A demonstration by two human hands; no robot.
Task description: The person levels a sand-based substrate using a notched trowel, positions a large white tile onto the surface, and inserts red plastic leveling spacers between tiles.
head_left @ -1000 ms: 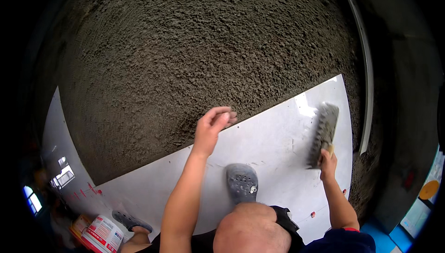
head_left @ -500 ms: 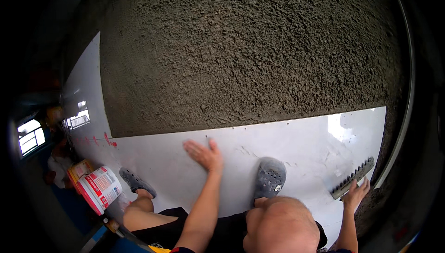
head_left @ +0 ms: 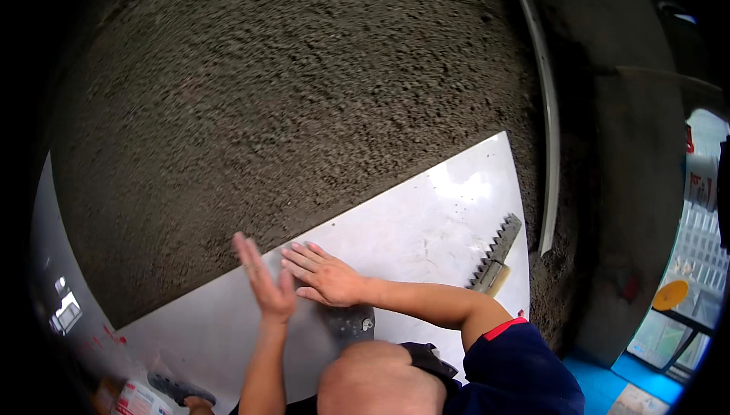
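My left hand (head_left: 266, 284) is raised over the edge of a glossy white tile (head_left: 414, 225), palm turned inward and fingers stretched, with nothing in it. Close beside it, my right hand (head_left: 328, 274) reaches across from the right with flat, spread fingers, also holding nothing. The palms are apart. A mortar-smeared notched trowel (head_left: 498, 248) with a pale wooden handle lies on the tile, right of my right forearm. Beyond the tile's far edge spreads rough grey mortar (head_left: 304, 103).
A long pale straight bar (head_left: 549, 133) runs along the mortar's right side. My clog-shod foot (head_left: 353, 324) stands on the tile under my hands, the other clog (head_left: 173, 388) at lower left. A white-and-red bucket (head_left: 141, 400) sits there. Stacked goods and a yellow disc (head_left: 671, 295) are far right.
My right hand has left the notched trowel and swung left to beside my left hand. The trowel stays on the tile. The view has turned to the right.
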